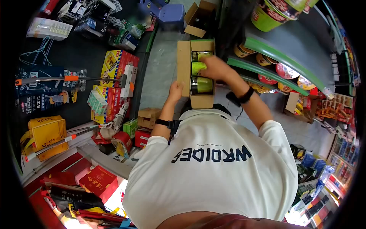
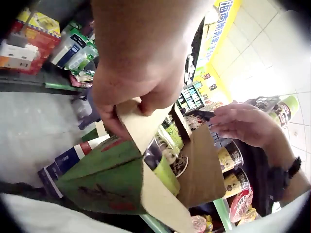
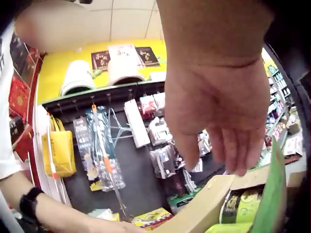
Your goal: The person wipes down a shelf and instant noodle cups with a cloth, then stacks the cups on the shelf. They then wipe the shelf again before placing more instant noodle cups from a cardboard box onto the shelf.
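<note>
An open cardboard box (image 1: 185, 68) with a green printed side (image 2: 107, 184) holds several green cups (image 1: 202, 84) in a row. My left hand (image 1: 175, 91) grips the box's flap, thumb on one face and fingers on the other, as the left wrist view shows (image 2: 141, 92). Over the box's opening is my right hand (image 1: 217, 68), fingers reaching above the cups in the head view; in both wrist views (image 2: 245, 124) (image 3: 218, 116) its fingers are extended and hold nothing.
Shelves with a green edge (image 1: 282, 61) hold cup noodles on the right. Hanging goods and boxes (image 1: 114, 68) line the left rack. Beyond the box stand a blue stool (image 1: 170, 13) and another open carton (image 1: 198, 19) on the floor.
</note>
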Demonstrator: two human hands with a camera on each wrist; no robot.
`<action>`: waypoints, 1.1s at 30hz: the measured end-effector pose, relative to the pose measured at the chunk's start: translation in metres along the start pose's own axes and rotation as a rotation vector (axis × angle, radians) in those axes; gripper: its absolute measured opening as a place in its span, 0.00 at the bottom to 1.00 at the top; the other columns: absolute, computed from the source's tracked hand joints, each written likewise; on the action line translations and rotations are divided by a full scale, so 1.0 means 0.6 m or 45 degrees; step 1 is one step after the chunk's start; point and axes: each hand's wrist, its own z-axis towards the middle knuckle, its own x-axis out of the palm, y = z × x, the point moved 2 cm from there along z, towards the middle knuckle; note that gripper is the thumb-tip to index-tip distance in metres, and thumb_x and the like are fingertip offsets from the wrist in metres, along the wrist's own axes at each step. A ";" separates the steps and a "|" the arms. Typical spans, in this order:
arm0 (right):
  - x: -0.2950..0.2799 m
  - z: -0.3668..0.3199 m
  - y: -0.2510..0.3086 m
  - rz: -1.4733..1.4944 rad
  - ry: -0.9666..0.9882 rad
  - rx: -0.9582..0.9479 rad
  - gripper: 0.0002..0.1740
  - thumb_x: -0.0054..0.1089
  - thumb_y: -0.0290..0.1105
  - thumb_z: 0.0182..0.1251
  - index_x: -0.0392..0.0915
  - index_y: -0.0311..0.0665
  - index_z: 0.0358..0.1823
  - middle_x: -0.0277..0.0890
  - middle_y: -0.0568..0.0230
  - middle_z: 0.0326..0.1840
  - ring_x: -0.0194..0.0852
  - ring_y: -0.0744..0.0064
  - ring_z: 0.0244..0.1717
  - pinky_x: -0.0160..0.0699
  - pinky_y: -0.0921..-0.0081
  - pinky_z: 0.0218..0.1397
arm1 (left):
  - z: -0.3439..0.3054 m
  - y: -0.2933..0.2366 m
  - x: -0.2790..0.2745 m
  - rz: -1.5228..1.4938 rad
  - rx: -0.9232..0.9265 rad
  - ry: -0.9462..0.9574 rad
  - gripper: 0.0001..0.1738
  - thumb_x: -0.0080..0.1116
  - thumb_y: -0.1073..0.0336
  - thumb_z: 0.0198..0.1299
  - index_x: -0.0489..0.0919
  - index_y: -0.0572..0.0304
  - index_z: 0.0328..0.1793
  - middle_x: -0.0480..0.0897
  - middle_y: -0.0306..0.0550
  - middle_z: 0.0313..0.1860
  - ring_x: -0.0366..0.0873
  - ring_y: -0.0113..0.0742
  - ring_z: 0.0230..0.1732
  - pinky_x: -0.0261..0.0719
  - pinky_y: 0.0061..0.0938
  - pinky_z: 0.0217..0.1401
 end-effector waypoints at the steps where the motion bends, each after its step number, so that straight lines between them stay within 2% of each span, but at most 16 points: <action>1: 0.018 0.043 -0.043 -0.082 -0.182 0.048 0.24 0.66 0.36 0.55 0.79 0.28 0.51 0.81 0.37 0.46 0.80 0.40 0.51 0.79 0.54 0.56 | 0.009 0.021 -0.011 0.047 0.003 0.033 0.16 0.56 0.61 0.70 0.81 0.67 0.54 0.86 0.51 0.46 0.81 0.39 0.47 0.77 0.34 0.52; 3: 0.027 0.101 -0.075 -0.235 -0.211 0.035 0.22 0.66 0.35 0.56 0.77 0.28 0.48 0.80 0.38 0.47 0.80 0.39 0.51 0.80 0.53 0.55 | 0.015 0.032 -0.026 0.081 -0.003 0.070 0.16 0.57 0.61 0.69 0.81 0.67 0.53 0.86 0.53 0.46 0.82 0.41 0.48 0.77 0.35 0.52; 5: 0.043 0.132 -0.096 -0.739 -0.189 0.164 0.21 0.66 0.34 0.55 0.74 0.28 0.47 0.80 0.41 0.48 0.81 0.39 0.50 0.81 0.52 0.53 | 0.013 0.001 -0.037 0.190 0.116 0.114 0.15 0.57 0.61 0.68 0.80 0.67 0.50 0.85 0.58 0.44 0.83 0.47 0.47 0.77 0.38 0.50; 6: 0.050 0.137 -0.106 -0.697 -0.081 0.302 0.22 0.65 0.33 0.56 0.73 0.27 0.49 0.79 0.43 0.50 0.82 0.40 0.50 0.81 0.53 0.52 | 0.014 -0.015 -0.045 0.177 0.104 0.122 0.15 0.57 0.61 0.68 0.80 0.67 0.50 0.85 0.58 0.44 0.83 0.47 0.47 0.77 0.38 0.50; 9: 0.064 0.124 -0.117 -0.785 -0.056 0.466 0.23 0.63 0.32 0.57 0.72 0.26 0.52 0.79 0.43 0.51 0.82 0.41 0.49 0.83 0.54 0.50 | 0.028 -0.041 -0.064 0.421 0.068 0.173 0.15 0.58 0.60 0.67 0.80 0.66 0.50 0.84 0.61 0.42 0.83 0.51 0.46 0.78 0.39 0.49; 11: 0.056 0.115 -0.114 -0.778 -0.105 0.489 0.19 0.61 0.30 0.58 0.76 0.25 0.48 0.81 0.40 0.46 0.84 0.42 0.46 0.85 0.54 0.46 | 0.044 -0.058 -0.082 0.460 0.186 0.199 0.16 0.58 0.60 0.67 0.80 0.66 0.50 0.84 0.63 0.42 0.83 0.51 0.45 0.78 0.40 0.49; 12: 0.038 0.114 -0.109 -0.664 -0.059 0.476 0.15 0.61 0.29 0.58 0.79 0.25 0.44 0.82 0.38 0.43 0.84 0.42 0.45 0.85 0.54 0.46 | 0.045 -0.076 -0.099 0.598 -0.011 0.224 0.17 0.58 0.60 0.67 0.80 0.66 0.52 0.85 0.62 0.44 0.84 0.53 0.47 0.78 0.39 0.51; 14: 0.026 0.112 -0.110 -0.508 -0.054 0.462 0.11 0.58 0.27 0.60 0.84 0.25 0.35 0.82 0.33 0.37 0.84 0.40 0.43 0.84 0.53 0.47 | 0.064 -0.048 -0.119 0.482 0.036 0.325 0.18 0.58 0.59 0.66 0.81 0.67 0.53 0.85 0.62 0.44 0.84 0.53 0.47 0.78 0.39 0.50; 15: 0.022 0.114 -0.115 -0.509 -0.063 0.478 0.11 0.58 0.27 0.60 0.84 0.25 0.35 0.82 0.33 0.37 0.84 0.40 0.43 0.84 0.53 0.47 | 0.082 -0.040 -0.130 0.362 0.106 0.394 0.18 0.59 0.59 0.66 0.81 0.67 0.53 0.86 0.62 0.44 0.84 0.54 0.47 0.78 0.39 0.50; 19: 0.035 0.097 -0.106 -0.302 -0.046 0.519 0.14 0.58 0.30 0.62 0.84 0.24 0.40 0.82 0.34 0.41 0.83 0.37 0.44 0.83 0.53 0.48 | 0.102 -0.043 -0.182 0.446 0.177 0.410 0.19 0.59 0.59 0.65 0.81 0.66 0.55 0.86 0.61 0.45 0.84 0.53 0.47 0.78 0.40 0.50; 22: 0.053 0.066 -0.104 -0.187 -0.065 0.531 0.15 0.58 0.32 0.62 0.84 0.24 0.41 0.82 0.35 0.41 0.82 0.38 0.44 0.82 0.53 0.49 | 0.088 -0.053 -0.204 0.568 0.102 0.392 0.17 0.59 0.60 0.65 0.81 0.66 0.52 0.85 0.63 0.43 0.83 0.57 0.46 0.77 0.42 0.49; 24: 0.074 0.025 -0.115 -0.079 -0.166 0.547 0.15 0.59 0.33 0.62 0.83 0.26 0.40 0.81 0.34 0.39 0.82 0.38 0.44 0.81 0.52 0.48 | 0.073 -0.104 -0.204 0.791 0.246 0.261 0.16 0.57 0.58 0.67 0.79 0.66 0.47 0.84 0.65 0.40 0.81 0.63 0.44 0.76 0.46 0.46; 28: 0.095 -0.088 -0.107 0.153 -0.250 0.677 0.15 0.61 0.34 0.61 0.83 0.26 0.39 0.81 0.35 0.38 0.82 0.38 0.41 0.80 0.53 0.46 | 0.069 -0.168 -0.180 1.028 0.468 0.302 0.17 0.56 0.55 0.68 0.77 0.65 0.42 0.81 0.63 0.35 0.78 0.66 0.41 0.74 0.51 0.42; 30: 0.124 -0.140 -0.142 0.253 -0.454 0.828 0.17 0.62 0.38 0.63 0.83 0.27 0.37 0.83 0.46 0.29 0.83 0.55 0.31 0.77 0.61 0.38 | 0.074 -0.205 -0.145 1.052 0.793 0.333 0.17 0.55 0.54 0.68 0.77 0.62 0.39 0.81 0.59 0.33 0.78 0.64 0.39 0.72 0.53 0.40; 31: 0.141 -0.157 -0.162 0.267 -0.452 0.840 0.17 0.62 0.38 0.63 0.83 0.27 0.37 0.83 0.46 0.29 0.83 0.55 0.31 0.77 0.61 0.38 | 0.081 -0.218 -0.130 1.061 0.788 0.348 0.17 0.55 0.54 0.68 0.77 0.62 0.39 0.81 0.59 0.33 0.78 0.64 0.39 0.72 0.53 0.40; 33: 0.162 -0.181 -0.203 0.564 -0.629 0.922 0.16 0.62 0.37 0.66 0.84 0.28 0.40 0.84 0.56 0.30 0.81 0.67 0.31 0.77 0.66 0.39 | 0.099 -0.248 -0.093 1.157 1.042 0.373 0.15 0.54 0.55 0.68 0.77 0.60 0.38 0.80 0.57 0.32 0.78 0.61 0.38 0.72 0.53 0.40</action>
